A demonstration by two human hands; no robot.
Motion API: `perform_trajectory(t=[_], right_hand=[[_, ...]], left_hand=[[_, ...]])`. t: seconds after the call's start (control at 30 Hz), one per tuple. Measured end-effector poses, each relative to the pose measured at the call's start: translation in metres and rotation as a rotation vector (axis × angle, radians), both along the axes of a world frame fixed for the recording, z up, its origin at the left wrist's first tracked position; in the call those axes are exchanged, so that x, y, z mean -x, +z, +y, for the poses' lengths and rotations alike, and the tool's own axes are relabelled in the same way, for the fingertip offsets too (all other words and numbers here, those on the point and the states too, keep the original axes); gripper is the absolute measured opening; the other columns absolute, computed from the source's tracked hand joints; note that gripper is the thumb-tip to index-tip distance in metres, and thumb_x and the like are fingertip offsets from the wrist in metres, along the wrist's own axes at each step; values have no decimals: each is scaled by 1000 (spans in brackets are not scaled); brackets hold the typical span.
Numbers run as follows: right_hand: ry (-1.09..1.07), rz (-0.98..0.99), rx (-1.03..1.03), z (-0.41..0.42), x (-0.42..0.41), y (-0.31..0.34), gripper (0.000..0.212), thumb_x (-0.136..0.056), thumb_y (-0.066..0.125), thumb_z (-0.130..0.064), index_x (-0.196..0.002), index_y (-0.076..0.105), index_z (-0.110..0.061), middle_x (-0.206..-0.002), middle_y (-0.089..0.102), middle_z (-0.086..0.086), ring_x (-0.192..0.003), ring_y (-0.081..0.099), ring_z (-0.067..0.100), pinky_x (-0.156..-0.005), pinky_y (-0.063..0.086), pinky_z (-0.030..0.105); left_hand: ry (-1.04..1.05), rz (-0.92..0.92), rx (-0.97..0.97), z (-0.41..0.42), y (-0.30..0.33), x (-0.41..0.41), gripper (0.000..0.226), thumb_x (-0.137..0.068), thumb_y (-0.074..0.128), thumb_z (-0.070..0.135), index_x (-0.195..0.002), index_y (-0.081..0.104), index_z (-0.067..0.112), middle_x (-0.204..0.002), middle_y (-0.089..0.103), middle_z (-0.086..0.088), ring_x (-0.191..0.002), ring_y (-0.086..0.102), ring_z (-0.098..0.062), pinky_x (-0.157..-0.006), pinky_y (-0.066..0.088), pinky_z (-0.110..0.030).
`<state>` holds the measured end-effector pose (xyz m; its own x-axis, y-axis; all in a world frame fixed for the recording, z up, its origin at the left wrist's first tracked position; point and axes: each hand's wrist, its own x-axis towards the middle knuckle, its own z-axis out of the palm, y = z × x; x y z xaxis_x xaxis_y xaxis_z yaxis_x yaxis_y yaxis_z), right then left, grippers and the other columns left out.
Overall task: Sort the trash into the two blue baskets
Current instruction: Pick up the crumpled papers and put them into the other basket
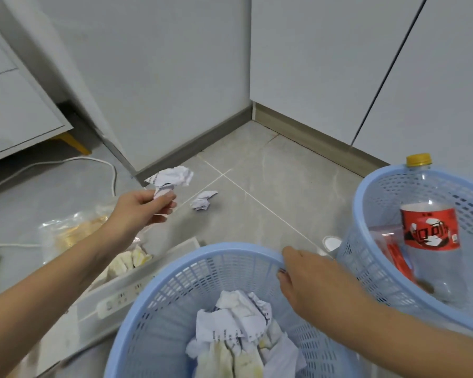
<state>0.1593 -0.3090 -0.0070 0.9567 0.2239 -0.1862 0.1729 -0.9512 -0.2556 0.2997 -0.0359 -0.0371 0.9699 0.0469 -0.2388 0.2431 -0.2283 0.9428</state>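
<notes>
Landmark: near basket, blue, bottom centre; all places given from it.
Left hand: raised up and left of the near basket, forearm running in from the lower left edge, palm turned toward the basket side. Fingers curled, thumb and fingertips pinching the lower end of a paper wad; wad sticks up past the fingers, clear of the floor.
Right hand: on the near basket's far right rim, forearm coming in from the lower right. Thumb lies over the top of the rim, fingers hook under and inside it, narrow grip on the rim.
Near basket contents: crumpled papers, some stained yellow.
Far basket: blue, just right of the near basket, well apart from the left hand. Holds a clear bottle with red label and yellow cap, leaning on the wall, plus a red wrapper.
Small wad: on the floor beyond the near basket, just right of the left hand.
White cap: on the floor between the two baskets.
Plastic bags: on the floor left of the near basket, under the left forearm.
Power strip: white, against the near basket's left side.
</notes>
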Motion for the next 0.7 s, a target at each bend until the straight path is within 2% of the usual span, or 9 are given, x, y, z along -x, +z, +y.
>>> perform_trajectory(t=[0.13, 0.23, 0.33, 0.43, 0.5, 0.57, 0.63, 0.7], right_hand=[[-13, 16, 22, -1, -1, -2, 17, -97, 32, -32, -84, 32, -21, -66, 31, -10, -72, 48, 21, -62, 35, 31], [-10, -10, 14, -2, 0, -4, 18, -97, 33, -31, -83, 33, -19, -65, 32, -9, -70, 49, 21, -60, 36, 31], [7, -24, 34, -3, -1, -3, 20, -96, 34, -31, -81, 33, -19, -65, 32, -9, -69, 47, 22, -51, 31, 27], [24, -20, 55, -5, -2, -3, 29, -96, 34, -32, -70, 27, -23, -64, 32, -10, -65, 45, 20, -47, 26, 23], [30, -19, 63, -5, -2, -3, 26, -96, 34, -33, -74, 29, -22, -64, 30, -11, -68, 45, 21, -54, 33, 28], [30, -21, 48, -5, -1, -2, 21, -96, 34, -34, -82, 32, -20, -65, 29, -11, -71, 45, 21, -62, 35, 31], [36, -18, 33, -6, -2, -2, 19, -96, 33, -35, -84, 33, -20, -66, 30, -11, -71, 47, 20, -63, 37, 30], [28, -6, 17, -6, -1, -3, 20, -96, 33, -35, -82, 33, -21, -67, 33, -11, -70, 49, 20, -62, 38, 30]], left_hand=[[-278, 11, -110, -1, 63, 48, 25, -67, 72, 32, -73, 77, 8, -67, 72, -6, -55, 63, -9, -52, 53, -18], [-632, 41, -182, -2, 95, 78, 19, -68, 74, 30, -68, 78, 11, -63, 70, -9, -53, 60, -14, -52, 51, -20], [-902, 116, -162, -13, 107, 105, 6, -76, 74, 21, -71, 77, 20, -64, 71, 0, -53, 61, -7, -53, 50, -18], [-1023, 184, -268, -26, 106, 123, 5, -79, 76, 19, -84, 77, 20, -73, 73, 9, -58, 62, -1, -56, 51, -20], [-993, 180, -345, -31, 104, 122, 17, -76, 79, 21, -93, 77, 16, -80, 75, 7, -62, 65, -3, -59, 53, -22], [-851, 134, -365, -34, 105, 109, 18, -76, 77, 22, -93, 76, 15, -81, 76, 1, -65, 68, -8, -60, 55, -22], [-618, 83, -292, -35, 102, 86, 14, -79, 74, 20, -89, 76, 11, -79, 76, -3, -66, 69, -9, -59, 56, -19], [-382, 105, -170, -34, 90, 55, 16, -80, 72, 21, -88, 75, 9, -81, 76, -5, -72, 70, -10, -61, 57, -20]])
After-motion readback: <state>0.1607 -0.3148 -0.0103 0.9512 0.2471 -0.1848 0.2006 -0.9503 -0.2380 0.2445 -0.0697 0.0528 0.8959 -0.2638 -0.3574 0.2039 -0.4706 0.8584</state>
